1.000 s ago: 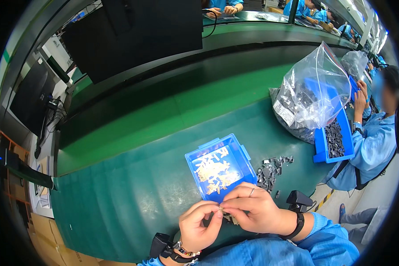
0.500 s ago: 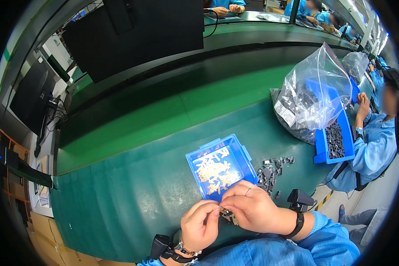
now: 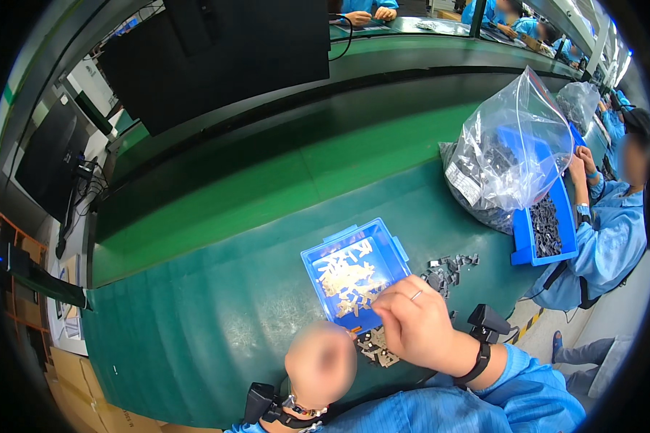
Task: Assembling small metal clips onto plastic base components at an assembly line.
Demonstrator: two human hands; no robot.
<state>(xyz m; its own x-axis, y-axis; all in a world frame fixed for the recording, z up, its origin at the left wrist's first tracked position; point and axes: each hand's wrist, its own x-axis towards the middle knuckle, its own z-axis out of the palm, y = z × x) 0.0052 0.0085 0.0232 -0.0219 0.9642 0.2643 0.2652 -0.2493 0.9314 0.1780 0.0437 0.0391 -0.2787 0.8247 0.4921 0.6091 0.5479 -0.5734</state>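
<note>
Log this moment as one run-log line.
left hand: blurred, grip unclear | right hand: curled by blue bin, hold unclear | pale pieces: in bin | dark pieces: on table

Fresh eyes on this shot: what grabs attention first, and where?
Probably the bulky clear plastic bag of dark parts on the right, partly hiding a long blue bin. Next, the blue tray of pale pieces near the middle, with the right hand at its near right corner. The big black panel at the upper left also stands out.
</note>
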